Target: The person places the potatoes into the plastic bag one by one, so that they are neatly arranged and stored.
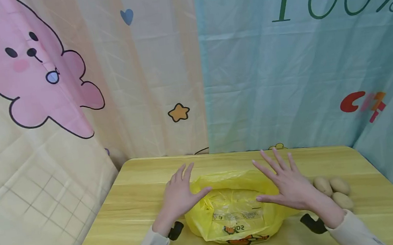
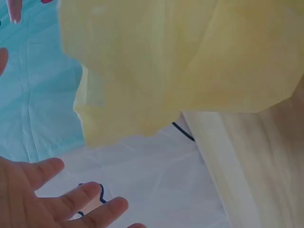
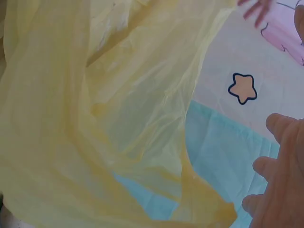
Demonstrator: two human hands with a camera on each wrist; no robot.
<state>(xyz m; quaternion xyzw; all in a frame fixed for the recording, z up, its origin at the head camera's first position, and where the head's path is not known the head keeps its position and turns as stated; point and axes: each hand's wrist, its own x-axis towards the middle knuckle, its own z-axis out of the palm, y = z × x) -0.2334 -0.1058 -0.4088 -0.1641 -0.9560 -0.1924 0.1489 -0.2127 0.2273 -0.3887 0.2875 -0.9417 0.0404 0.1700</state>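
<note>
A yellow plastic bag stands on the table with its mouth spread wide, and printing shows on its inside wall. My left hand hovers at the bag's left rim, fingers spread and holding nothing. At the right rim my right hand is likewise spread, with nothing in it. In the left wrist view the bag stands apart from my left fingers. The right wrist view shows the bag beside my right fingers, also apart.
Three brownish, rounded things like potatoes or eggs lie together on the table to the right of the bag, beside my right wrist. Patterned curtains hang behind the table and at both sides.
</note>
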